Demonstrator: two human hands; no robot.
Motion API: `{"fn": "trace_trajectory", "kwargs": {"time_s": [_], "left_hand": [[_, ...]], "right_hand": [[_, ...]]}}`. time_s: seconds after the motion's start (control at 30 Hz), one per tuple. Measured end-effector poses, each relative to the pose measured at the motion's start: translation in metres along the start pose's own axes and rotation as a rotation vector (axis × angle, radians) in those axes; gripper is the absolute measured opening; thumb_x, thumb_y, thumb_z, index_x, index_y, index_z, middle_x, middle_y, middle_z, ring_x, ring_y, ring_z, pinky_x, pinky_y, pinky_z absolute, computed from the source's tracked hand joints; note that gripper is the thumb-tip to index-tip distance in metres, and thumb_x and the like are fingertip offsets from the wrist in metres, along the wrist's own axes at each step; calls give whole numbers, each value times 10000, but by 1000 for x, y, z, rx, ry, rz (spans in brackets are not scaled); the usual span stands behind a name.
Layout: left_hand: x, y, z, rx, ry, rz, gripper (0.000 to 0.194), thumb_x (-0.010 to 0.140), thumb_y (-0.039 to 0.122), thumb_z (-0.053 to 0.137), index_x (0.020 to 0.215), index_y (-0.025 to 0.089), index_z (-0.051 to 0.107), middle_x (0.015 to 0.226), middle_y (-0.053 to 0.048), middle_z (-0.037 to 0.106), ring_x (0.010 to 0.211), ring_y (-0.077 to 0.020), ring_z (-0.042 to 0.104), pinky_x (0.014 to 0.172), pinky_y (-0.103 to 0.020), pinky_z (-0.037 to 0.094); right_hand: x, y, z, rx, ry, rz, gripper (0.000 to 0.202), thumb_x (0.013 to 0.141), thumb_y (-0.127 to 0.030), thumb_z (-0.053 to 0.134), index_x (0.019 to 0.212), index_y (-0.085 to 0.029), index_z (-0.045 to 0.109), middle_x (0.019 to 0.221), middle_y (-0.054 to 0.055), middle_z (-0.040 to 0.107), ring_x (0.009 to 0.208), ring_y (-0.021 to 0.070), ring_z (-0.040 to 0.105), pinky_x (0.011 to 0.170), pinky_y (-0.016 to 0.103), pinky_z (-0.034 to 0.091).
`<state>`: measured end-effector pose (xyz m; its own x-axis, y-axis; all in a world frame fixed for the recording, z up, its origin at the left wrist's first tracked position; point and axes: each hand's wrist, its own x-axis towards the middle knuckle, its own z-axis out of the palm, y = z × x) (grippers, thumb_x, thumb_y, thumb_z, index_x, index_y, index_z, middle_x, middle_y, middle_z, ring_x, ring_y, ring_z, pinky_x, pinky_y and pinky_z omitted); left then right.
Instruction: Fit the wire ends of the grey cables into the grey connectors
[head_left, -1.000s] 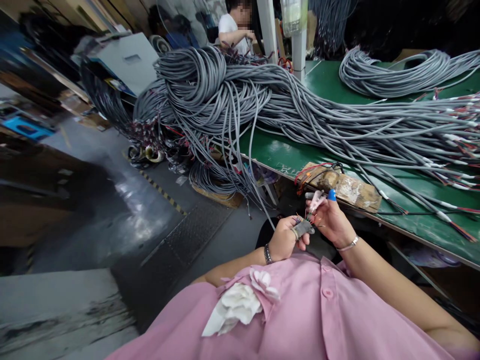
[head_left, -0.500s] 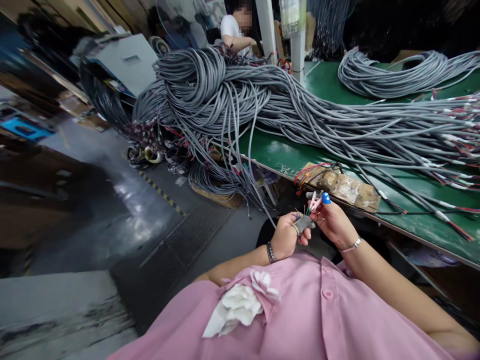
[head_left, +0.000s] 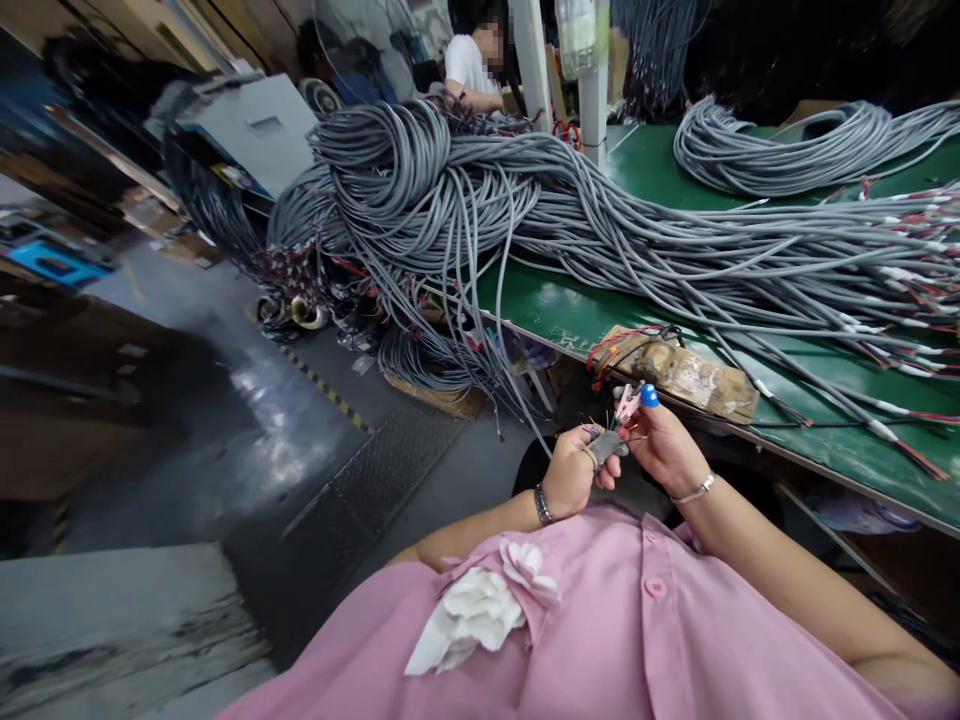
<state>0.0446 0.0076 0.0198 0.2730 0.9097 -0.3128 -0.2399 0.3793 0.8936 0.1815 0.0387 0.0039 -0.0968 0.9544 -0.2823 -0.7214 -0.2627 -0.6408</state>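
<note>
My left hand (head_left: 577, 472) is closed around the end of a grey cable (head_left: 534, 430), whose thin coloured wires (head_left: 592, 430) fan out above the thumb. Grey wrapping covers that thumb. Close beside it on the right, my right hand (head_left: 664, 445) pinches a small pink clip-like tool (head_left: 627, 403) at the wires. A blue cover (head_left: 649, 395) sits on a right fingertip. Both hands are in front of the pink shirt, just off the table's near edge.
Long grey cables (head_left: 645, 230) lie heaped across the green table (head_left: 555, 300). A wooden block (head_left: 697, 378) with wires sits at the near edge. Another coil (head_left: 795, 150) lies behind. Beyond the heap is a person (head_left: 469, 65). A grey box (head_left: 255, 130) stands left.
The pink tool and my right hand have shifted slightly left. My left hand stays nearly in place, still holding the cable. The other person's arm has lowered a little.
</note>
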Motion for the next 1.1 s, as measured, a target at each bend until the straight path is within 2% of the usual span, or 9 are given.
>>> {"fn": "trace_trajectory", "kwargs": {"time_s": [0.17,0.23,0.3,0.43,0.7,0.83,0.97,1.1], "left_hand": [[-8,1,-2,20,13,7,353,721,471,660,707,127,583,503,4,578,329,-71,457,335,-190,338],[-11,0,-3,46,16,15,370,722,491,654,701,129,585,515,2,586,337,-69,462,346,-192,351],[-12,-1,-4,51,28,32,362,732,487,648,708,131,587,527,4,593,344,-65,464,353,-189,350],[-8,-3,-5,12,46,66,311,758,437,634,726,133,582,536,8,596,351,-65,474,359,-184,339],[0,-3,0,13,70,84,328,764,455,625,740,132,568,543,9,594,360,-65,486,359,-179,316],[3,-7,1,15,57,64,316,757,447,633,738,139,564,530,13,593,351,-68,483,356,-179,322],[4,-10,0,29,55,44,323,749,454,637,734,139,564,531,10,594,346,-68,477,355,-183,326],[1,-10,-3,40,60,42,343,736,473,636,734,137,570,533,5,595,352,-71,483,356,-187,329]], "right_hand": [[-2,-6,-2,12,-90,108,429,763,-621,595,809,-202,681,792,39,681,616,131,579,540,249,476],[-2,-8,-3,-3,-107,144,423,773,-611,590,840,-205,685,839,44,690,633,132,591,567,256,483],[-3,-10,-3,-21,-93,124,360,782,-554,621,870,-212,687,856,39,693,648,130,594,578,253,481],[-4,-8,-3,-52,-65,35,283,797,-473,650,860,-200,687,763,23,669,661,128,585,571,237,468],[-4,-4,-3,-93,-56,-15,331,782,-513,649,778,-184,677,704,16,641,621,125,554,566,250,452],[-1,-3,-3,-70,-5,-17,310,740,-502,698,768,-193,684,695,6,644,609,121,544,578,252,451],[1,0,-5,-68,14,-25,301,724,-490,719,791,-198,690,706,3,651,611,120,549,586,254,456],[-1,-1,-4,-54,-16,17,365,736,-566,667,833,-215,680,758,10,673,614,124,564,569,258,454]]}}
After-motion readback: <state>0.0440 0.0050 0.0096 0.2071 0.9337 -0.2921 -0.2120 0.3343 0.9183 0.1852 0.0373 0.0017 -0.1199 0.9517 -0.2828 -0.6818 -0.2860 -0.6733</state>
